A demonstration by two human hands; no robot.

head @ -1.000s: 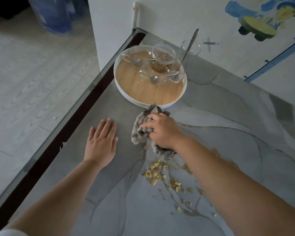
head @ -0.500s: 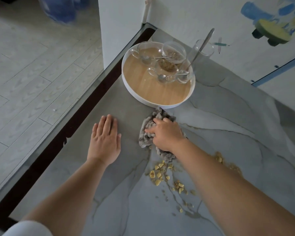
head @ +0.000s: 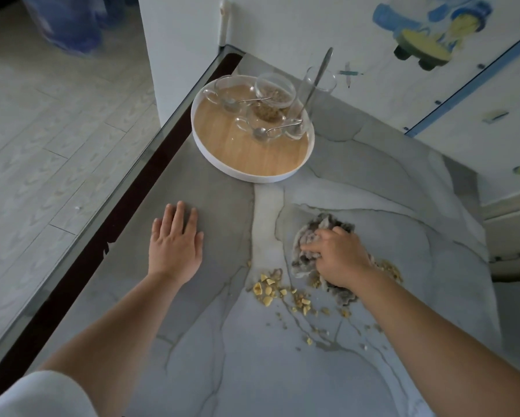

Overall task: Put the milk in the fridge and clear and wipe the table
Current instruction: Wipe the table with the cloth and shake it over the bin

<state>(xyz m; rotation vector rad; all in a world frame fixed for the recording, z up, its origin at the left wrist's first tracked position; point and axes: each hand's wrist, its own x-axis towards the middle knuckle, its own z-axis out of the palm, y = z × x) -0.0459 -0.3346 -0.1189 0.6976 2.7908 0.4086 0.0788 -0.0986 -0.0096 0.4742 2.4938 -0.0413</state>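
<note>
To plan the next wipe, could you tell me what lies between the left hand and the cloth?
In the head view, only bare marbled tabletop separates the left hand from the cloth; the crumbs lie nearer the person.

The grey, marble-veined table [head: 222, 356] had a dark strip along its left edge, and a round white-rimmed tray [head: 254, 178] with a wooden base sat near its far corner. A tall glass [head: 318, 82] stood at the tray's far side, though whether on the tray or the tabletop was hard to tell. Nearer, a left hand [head: 176, 245] lay flat on the bare top, well apart from a crumpled grey cloth [head: 321, 227] gripped under the right hand [head: 339, 257], with yellow crumbs [head: 267, 291] scattered just beside the cloth.
</note>
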